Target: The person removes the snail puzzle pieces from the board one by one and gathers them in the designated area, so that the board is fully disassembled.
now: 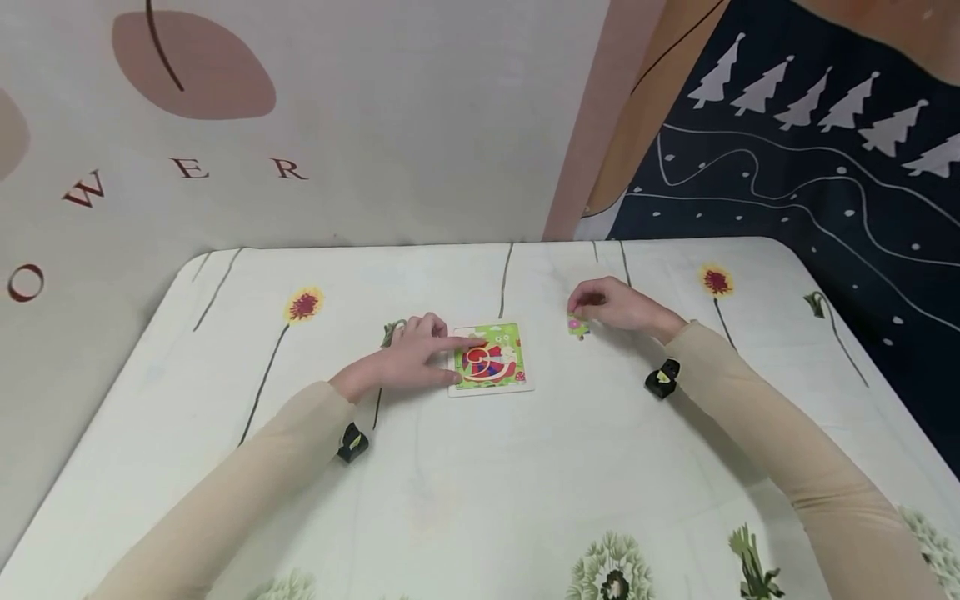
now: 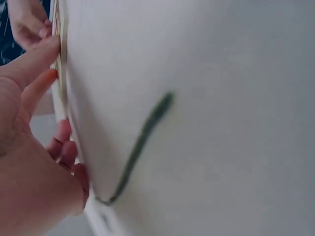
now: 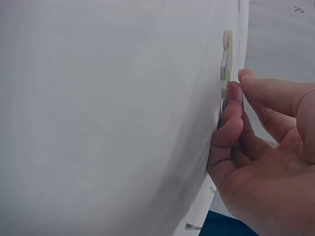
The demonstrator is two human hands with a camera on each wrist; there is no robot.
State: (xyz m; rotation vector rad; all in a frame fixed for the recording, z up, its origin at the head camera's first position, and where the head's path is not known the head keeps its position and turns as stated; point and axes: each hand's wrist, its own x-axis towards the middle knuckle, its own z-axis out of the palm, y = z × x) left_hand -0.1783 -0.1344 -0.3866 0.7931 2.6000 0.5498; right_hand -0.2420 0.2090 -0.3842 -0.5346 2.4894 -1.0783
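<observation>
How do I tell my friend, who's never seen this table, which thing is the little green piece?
Find the white table, then the square picture board the left hand touches. Look right of it, by the right hand, for the small green piece with a pink patch. Unlike the board, it is much smaller and uneven-edged.
</observation>
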